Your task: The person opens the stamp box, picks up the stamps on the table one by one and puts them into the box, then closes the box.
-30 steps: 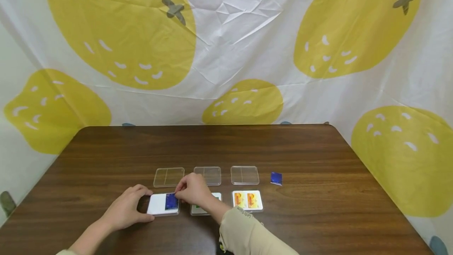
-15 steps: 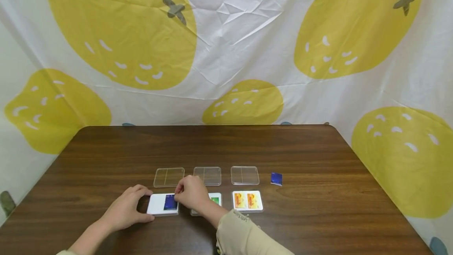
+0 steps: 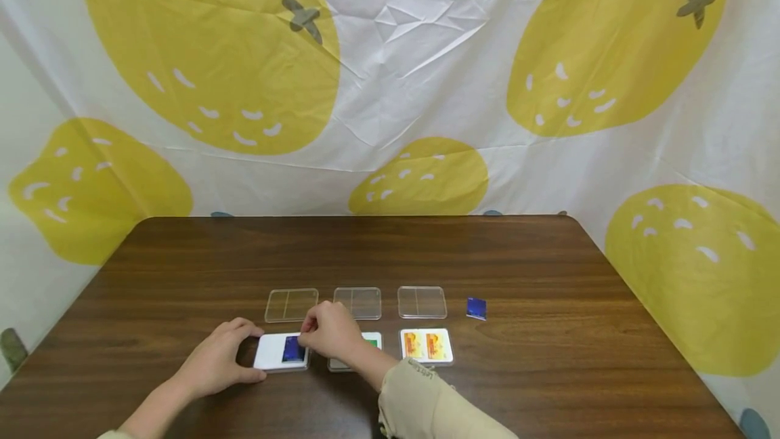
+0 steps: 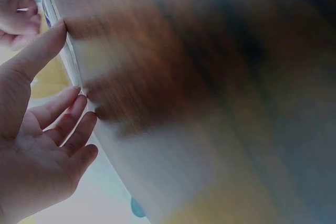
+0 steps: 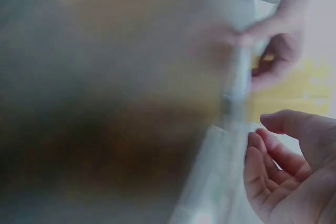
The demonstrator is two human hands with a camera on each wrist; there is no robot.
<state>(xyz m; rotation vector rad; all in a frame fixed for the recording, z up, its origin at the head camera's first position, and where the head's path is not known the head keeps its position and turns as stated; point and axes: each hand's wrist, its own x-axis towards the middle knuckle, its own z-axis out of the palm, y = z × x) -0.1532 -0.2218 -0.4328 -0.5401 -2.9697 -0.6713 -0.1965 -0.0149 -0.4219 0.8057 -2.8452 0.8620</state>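
A clear, shallow plastic case with a white insert [image 3: 269, 352] lies flat at the table's front left. On the right half of the insert is a small dark blue stamp-like square [image 3: 292, 349]. My left hand [image 3: 213, 364] holds the case's left end, thumb at the front corner and fingers at the back one. In the left wrist view, the left thumb and fingertips of that hand [image 4: 42, 145] meet the case's edge. My right hand [image 3: 334, 334], fingers curled, pinches the upper right corner of the blue square. The right wrist view blurs the case beside my right hand [image 5: 289, 177].
Partly under the right forearm sits a second case [image 3: 373, 339] showing some green. Right of it, a third case [image 3: 451, 356] bears two yellow-orange squares. Three clear lids [image 3: 422, 302] lie in a row behind. Another blue square [image 3: 477, 308] rests on the brown table [image 3: 579, 330].
The blue square has shifted slightly left on the white insert, and my right hand with it. My left hand stays at the case's left end.
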